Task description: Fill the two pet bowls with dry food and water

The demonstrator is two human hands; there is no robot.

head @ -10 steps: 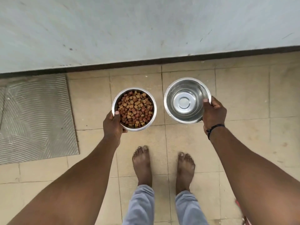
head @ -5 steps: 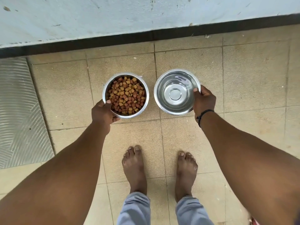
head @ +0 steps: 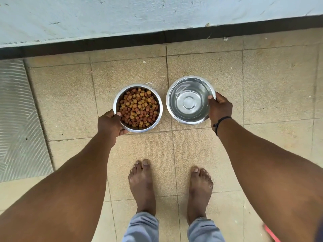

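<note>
While both arms reach down toward the floor, the food bowl, a round steel one, sits low over the beige floor tiles, heaped with brown and tan dry food. Whether its base touches the tile cannot be told. The left hand grips its near-left rim, thumb hooked over the edge and into the bowl, fingers curled beneath. Just beside it to the right, apart by a narrow gap, is the water bowl, also steel, its raised round centre showing through what looks like clear water with faint ripples on the far side. The right hand grips that bowl's right rim, thumb tip over the edge, the other fingers wrapped outside. A thin dark cord bracelet circles the right wrist.

Both bowls lie between the person's bare feet and a dark skirting strip at the foot of a pale, scuffed wall. Light blue trouser cuffs cover the ankles. A grey ribbed mat lies on the floor well to the left. At the lower right edge a small piece of something red shows, too cut off to identify.
</note>
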